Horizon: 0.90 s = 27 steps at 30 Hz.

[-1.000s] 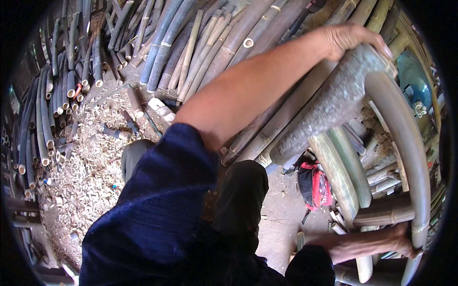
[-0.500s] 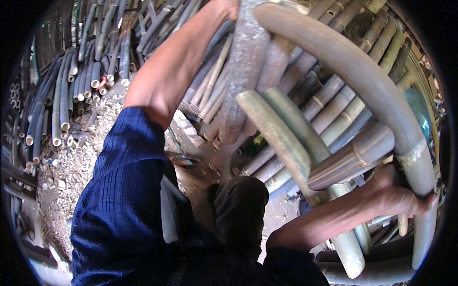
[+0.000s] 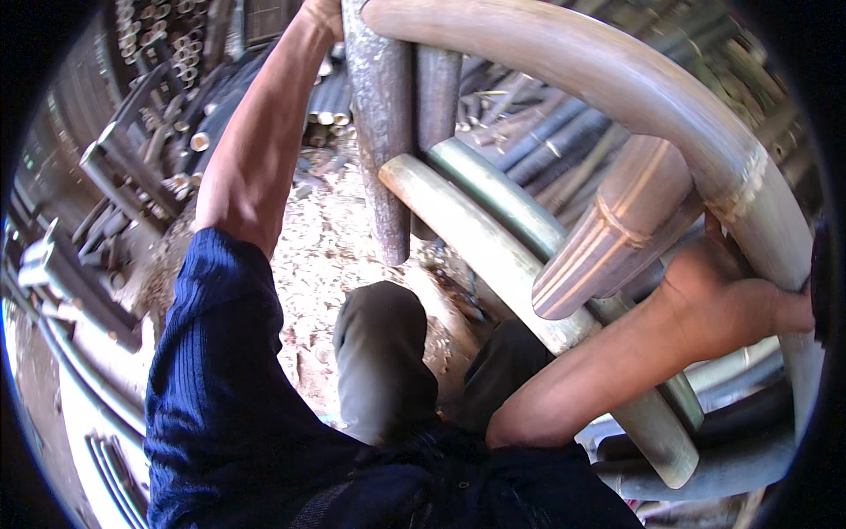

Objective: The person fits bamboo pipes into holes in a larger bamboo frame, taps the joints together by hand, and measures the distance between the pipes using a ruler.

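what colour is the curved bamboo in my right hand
The curved bamboo is greyish tan with a paler joint ring; head view shows it best.

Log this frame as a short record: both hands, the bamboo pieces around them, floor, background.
left hand: at mottled post's top; cut off, grip unclear
right hand: gripping curved bamboo pole
pieces nearby: slanted pale-green bamboo length; short brown bamboo piece
floor: pale shavings
background: dark bamboo poles, blurred
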Tool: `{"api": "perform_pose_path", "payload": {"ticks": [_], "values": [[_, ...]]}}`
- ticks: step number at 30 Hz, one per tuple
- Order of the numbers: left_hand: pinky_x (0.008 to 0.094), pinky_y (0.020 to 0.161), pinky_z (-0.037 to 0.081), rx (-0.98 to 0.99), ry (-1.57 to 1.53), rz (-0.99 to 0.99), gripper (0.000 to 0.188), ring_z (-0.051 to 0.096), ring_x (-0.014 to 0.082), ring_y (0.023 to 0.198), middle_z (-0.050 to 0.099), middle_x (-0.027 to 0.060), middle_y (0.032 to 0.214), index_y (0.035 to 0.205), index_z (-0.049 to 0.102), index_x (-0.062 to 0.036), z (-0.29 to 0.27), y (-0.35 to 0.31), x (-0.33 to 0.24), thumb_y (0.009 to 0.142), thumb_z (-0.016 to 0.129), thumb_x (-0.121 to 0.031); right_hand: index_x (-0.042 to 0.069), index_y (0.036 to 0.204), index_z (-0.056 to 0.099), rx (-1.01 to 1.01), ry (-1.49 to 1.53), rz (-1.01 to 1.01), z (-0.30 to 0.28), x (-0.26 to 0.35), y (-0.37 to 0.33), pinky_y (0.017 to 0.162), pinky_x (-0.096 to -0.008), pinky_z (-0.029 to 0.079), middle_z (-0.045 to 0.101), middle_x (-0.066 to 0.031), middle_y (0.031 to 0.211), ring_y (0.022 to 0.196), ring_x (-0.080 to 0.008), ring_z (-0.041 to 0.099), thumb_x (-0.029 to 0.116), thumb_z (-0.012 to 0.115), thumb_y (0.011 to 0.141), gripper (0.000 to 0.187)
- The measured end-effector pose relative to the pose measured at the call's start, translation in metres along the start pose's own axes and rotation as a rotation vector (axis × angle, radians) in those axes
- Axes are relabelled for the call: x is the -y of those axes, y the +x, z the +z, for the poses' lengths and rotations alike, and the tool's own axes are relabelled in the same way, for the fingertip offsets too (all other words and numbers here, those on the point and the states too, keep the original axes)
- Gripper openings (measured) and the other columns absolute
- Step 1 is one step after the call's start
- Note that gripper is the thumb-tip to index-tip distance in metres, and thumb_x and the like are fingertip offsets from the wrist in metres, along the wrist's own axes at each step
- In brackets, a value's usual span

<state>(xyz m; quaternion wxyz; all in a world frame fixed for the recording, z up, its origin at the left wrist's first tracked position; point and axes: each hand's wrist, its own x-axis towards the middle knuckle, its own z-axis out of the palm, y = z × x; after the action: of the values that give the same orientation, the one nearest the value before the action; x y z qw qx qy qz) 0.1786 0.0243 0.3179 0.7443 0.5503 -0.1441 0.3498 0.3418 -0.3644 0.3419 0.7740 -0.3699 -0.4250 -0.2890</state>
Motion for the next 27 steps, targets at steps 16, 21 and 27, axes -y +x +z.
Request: {"api": "perform_pose_path", "payload": {"ticks": [16, 21, 27], "values": [[0.0466, 0.112, 0.043, -1.029, 0.631, 0.364, 0.074, 0.057, 0.0381, 0.128, 0.056, 0.0245, 0.142, 0.14, 0.05, 0.0101, 0.101, -0.273, -0.156, 0.096, 0.036, -0.048, 0.006, 0.13, 0.051, 0.095, 1.144, 0.94, 0.118, -0.072, -0.07, 0.106, -0.0452, 0.039, 0.052, -0.0109, 0.126, 0.122, -0.0258, 0.048, 0.046, 0.074, 0.079, 0.069], [0.0456, 0.117, 0.036, -0.947, 1.13, 0.39, 0.074, 0.052, 0.0358, 0.133, 0.055, 0.0244, 0.143, 0.139, 0.051, 0.0108, 0.142, -0.348, -0.116, 0.096, 0.036, -0.048, 0.009, 0.136, 0.051, 0.38, 1.439, 1.201, 0.152, -0.161, -0.121, 0.104, -0.0502, 0.045, 0.058, -0.0086, 0.128, 0.118, -0.0286, 0.055, 0.049, 0.074, 0.079, 0.074], [0.0388, 0.114, 0.034, -1.185, 1.618, 0.378, 0.062, 0.053, 0.0307, 0.13, 0.06, 0.0207, 0.135, 0.128, 0.062, 0.0097, 0.142, -0.349, 0.002, 0.09, 0.044, -0.037, 0.01, 0.139, 0.05, 0.216, 1.425, 1.495, 0.185, -0.255, -0.21, 0.106, -0.0564, 0.045, 0.057, -0.0109, 0.135, 0.123, -0.0331, 0.056, 0.052, 0.07, 0.082, 0.074]]}}
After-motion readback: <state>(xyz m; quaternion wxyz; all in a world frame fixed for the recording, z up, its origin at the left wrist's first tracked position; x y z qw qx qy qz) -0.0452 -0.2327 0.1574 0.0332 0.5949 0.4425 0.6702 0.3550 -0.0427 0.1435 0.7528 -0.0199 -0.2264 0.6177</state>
